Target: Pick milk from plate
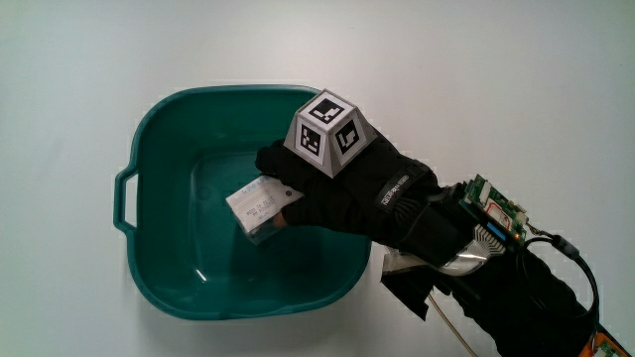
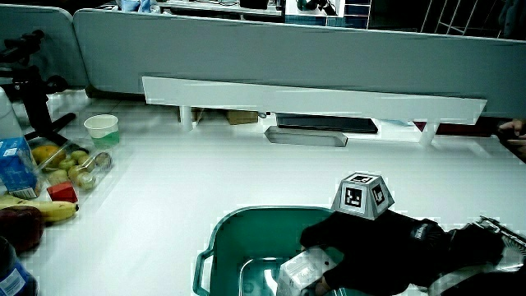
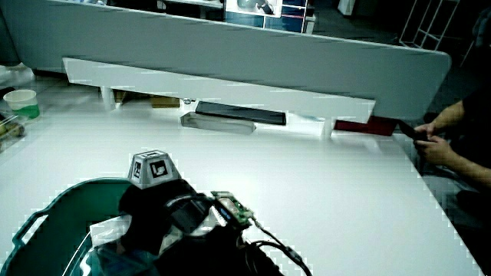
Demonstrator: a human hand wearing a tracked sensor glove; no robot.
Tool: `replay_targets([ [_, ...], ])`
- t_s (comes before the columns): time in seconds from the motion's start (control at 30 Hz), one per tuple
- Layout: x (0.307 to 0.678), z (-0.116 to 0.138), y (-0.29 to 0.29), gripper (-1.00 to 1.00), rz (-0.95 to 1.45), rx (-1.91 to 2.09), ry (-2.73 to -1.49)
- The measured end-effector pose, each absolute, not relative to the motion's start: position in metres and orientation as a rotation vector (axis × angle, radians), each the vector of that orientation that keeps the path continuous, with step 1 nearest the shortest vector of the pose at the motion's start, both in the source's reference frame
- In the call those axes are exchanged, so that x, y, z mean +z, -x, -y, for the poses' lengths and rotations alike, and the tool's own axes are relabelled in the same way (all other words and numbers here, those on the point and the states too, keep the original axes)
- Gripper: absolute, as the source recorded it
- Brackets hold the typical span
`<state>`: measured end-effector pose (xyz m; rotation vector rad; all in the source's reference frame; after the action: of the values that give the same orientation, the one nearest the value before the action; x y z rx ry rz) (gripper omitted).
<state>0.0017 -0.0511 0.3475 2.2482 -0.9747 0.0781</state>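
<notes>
A white table (image 1: 79,59) carries a teal basin (image 1: 159,288) (handles at its rim), which sits at the edge nearest the person. In a side view, well away from the basin, a small cup (image 2: 102,127) stands near a clear bag of fruit (image 2: 72,168), with a banana (image 2: 51,210) and a blue carton (image 2: 15,161) close by.

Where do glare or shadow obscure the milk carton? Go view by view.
Main view: even light, the milk carton plain in the hand's grasp, faint sheen on the basin floor. In both side views: the dark hand covers much of the milk carton; the table reads bright.
</notes>
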Motion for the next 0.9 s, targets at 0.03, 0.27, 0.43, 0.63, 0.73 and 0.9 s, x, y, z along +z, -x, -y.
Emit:
replay_targets([
  [0.03,0.3476,0.0514,-0.0015,0.26,0.973,0.078,-2.253],
  [0.27,0.3446,0.0530,0.0000,0.45,0.991,0.108,-2.250],
  [0.43,0.3458,0.0540,-0.0003,0.58,0.992,0.124,-2.257],
  [0.63,0.3476,0.0566,0.0008,0.74,0.995,0.135,-2.245],
  [0.73,0.3471,0.0576,0.0005,0.82,1.002,0.147,-2.244],
  [0.9,0.3458,0.0576,0.0010,0.95,1.020,0.161,-2.242],
])
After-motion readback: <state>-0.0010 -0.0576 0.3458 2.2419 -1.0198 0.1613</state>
